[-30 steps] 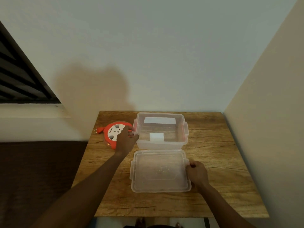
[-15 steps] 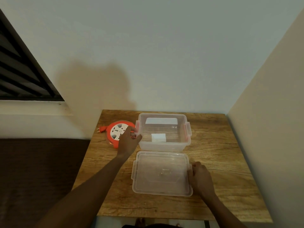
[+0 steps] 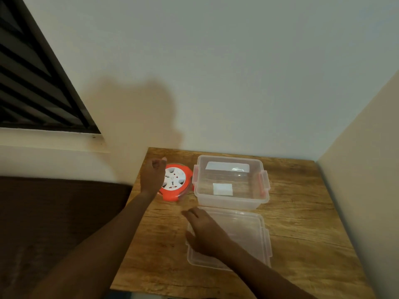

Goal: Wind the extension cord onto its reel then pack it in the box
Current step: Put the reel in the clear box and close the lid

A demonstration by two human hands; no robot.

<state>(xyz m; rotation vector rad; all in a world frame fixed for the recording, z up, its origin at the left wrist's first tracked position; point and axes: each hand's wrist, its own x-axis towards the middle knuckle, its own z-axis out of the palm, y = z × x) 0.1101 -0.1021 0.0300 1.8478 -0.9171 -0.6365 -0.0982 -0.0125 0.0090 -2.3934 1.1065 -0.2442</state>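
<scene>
- Wooden table (image 3: 302, 223) fills a corner between a pale back wall (image 3: 216, 72) and a side wall on the right; a dark louvred window (image 3: 32, 83) sits upper left.
- Orange cord reel (image 3: 176, 183) lies flat just left of the clear box (image 3: 232, 182), whose lid (image 3: 244, 236) lies nearer.
- Left hand (image 3: 152, 176) covers the reel's left edge, fingers curled; its hold cannot be made out.
- Right hand (image 3: 205, 230), fingers loosely spread, holds nothing above the lid's left end.

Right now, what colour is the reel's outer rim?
Orange, around a white face, on the reel; head view.
</scene>
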